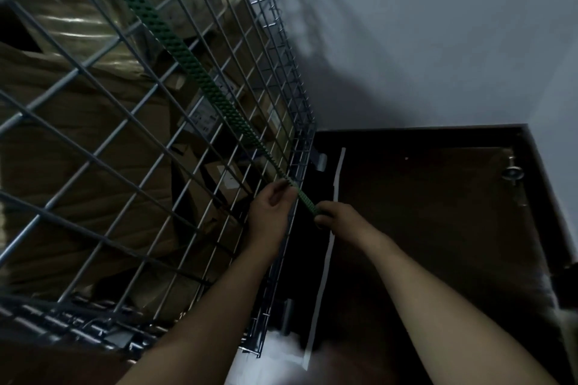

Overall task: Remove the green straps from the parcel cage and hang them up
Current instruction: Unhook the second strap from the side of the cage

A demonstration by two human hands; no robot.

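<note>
A green perforated strap (175, 40) runs diagonally across the front of the wire parcel cage (93, 162), from the top left corner down to the cage's right edge. My right hand (336, 216) grips the strap's loose end just past the cage corner. My left hand (272, 212) is at the cage's right edge, fingers curled beside the strap where it meets the wire; whether it holds the strap is unclear. Brown cardboard parcels (78, 203) fill the cage behind the mesh.
A dark brown door (422, 212) with a metal knob (513, 172) stands right of the cage, a white strip (325, 259) running along it. A grey wall (438, 25) lies beyond. The cage's lower frame (78, 328) is close to me.
</note>
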